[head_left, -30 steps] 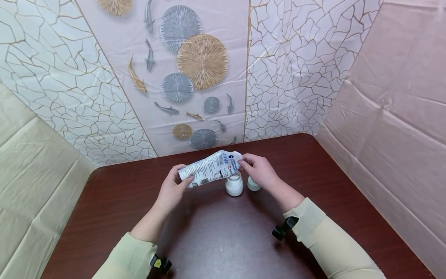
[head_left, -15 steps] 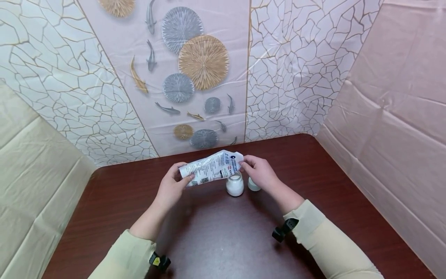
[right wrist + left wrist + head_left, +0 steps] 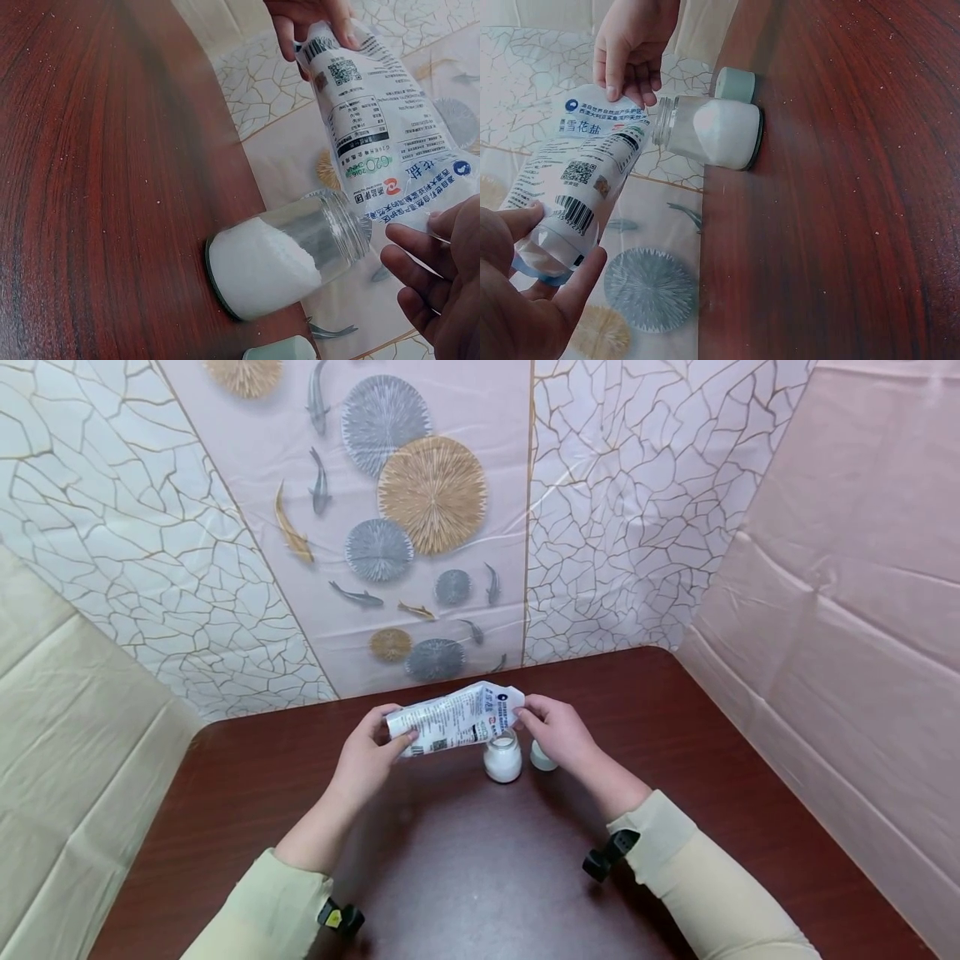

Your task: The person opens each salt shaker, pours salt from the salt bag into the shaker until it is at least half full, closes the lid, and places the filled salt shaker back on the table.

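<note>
A white printed salt bag [image 3: 450,720] is held slanting over the table, its far right end at the mouth of a glass jar [image 3: 502,762]. My left hand [image 3: 366,753] grips the bag's bottom end, thumb on the printed face. At the bag's other end my right hand [image 3: 558,727] pinches the corner between thumb and fingers. White salt fills the jar more than halfway in the right wrist view, where the bag's edge [image 3: 390,202] overlaps the jar's threaded neck [image 3: 349,225]. The jar stands upright on the table.
A pale green lid [image 3: 543,758] lies on the table just right of the jar, partly behind my right hand. Small white specks dot the dark red wooden table [image 3: 840,225]. Patterned sheets [image 3: 600,527] rise behind and at both sides of the table.
My left hand has risen slightly, lifting the bag's bottom end a little. My right hand keeps its pinch on the other end; jar and lid stay in place.
</note>
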Tool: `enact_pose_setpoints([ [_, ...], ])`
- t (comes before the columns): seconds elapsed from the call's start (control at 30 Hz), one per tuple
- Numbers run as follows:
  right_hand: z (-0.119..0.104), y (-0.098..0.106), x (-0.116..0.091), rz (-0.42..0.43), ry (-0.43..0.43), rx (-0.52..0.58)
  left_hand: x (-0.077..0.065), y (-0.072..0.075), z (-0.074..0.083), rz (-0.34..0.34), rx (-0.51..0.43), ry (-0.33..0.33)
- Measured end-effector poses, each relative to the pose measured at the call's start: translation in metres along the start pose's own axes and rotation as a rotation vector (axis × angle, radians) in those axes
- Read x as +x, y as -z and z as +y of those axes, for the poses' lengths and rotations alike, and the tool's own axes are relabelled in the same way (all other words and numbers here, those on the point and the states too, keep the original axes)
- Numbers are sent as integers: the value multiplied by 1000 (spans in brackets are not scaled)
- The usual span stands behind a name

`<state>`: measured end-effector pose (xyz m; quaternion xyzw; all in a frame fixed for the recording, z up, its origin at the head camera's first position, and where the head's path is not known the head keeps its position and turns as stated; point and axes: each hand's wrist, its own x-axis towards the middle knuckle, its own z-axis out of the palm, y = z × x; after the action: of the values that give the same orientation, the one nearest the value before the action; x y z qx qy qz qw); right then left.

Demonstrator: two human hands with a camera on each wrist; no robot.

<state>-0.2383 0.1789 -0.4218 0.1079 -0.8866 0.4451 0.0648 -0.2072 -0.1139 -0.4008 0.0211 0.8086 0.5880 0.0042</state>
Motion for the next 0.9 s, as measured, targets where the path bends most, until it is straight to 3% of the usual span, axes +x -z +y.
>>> enact_pose_setpoints([
  [0.9,5,-2,2,-4,-1,13,1,-1,3,14,34,-39],
])
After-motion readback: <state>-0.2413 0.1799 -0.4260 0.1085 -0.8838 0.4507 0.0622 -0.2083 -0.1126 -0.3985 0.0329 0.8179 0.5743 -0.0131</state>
